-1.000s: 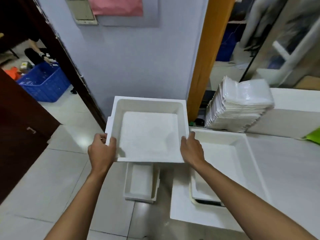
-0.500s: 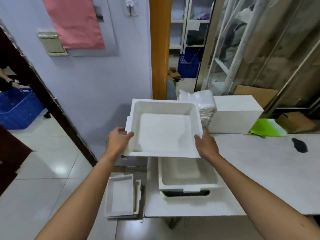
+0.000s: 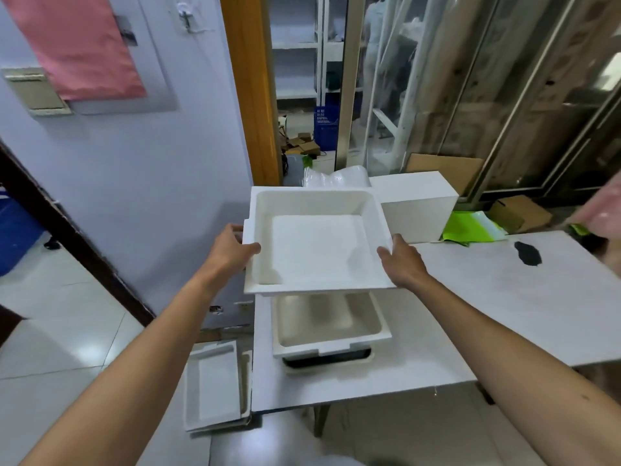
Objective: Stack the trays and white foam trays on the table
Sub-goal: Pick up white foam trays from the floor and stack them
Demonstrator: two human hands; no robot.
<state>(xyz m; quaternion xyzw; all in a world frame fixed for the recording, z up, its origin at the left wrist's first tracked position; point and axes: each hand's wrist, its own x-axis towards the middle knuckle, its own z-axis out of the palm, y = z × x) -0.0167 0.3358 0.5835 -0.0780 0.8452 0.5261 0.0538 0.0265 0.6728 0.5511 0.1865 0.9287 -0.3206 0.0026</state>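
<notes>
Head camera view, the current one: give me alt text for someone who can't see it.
The left hand and right hand hold a white foam tray by its side edges, above a stack of trays on a white table. More foam pieces lie on the floor beside the table.

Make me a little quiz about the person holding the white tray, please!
1. True or false: the left hand and the right hand both hold the white foam tray.
2. What sits on the table right under the held tray? A) a cream tray B) a blue basket C) a green bag
3. Fill in: the spare foam pieces lie on the ____, left of the table.
Key: 1 true; 2 A; 3 floor.
</notes>
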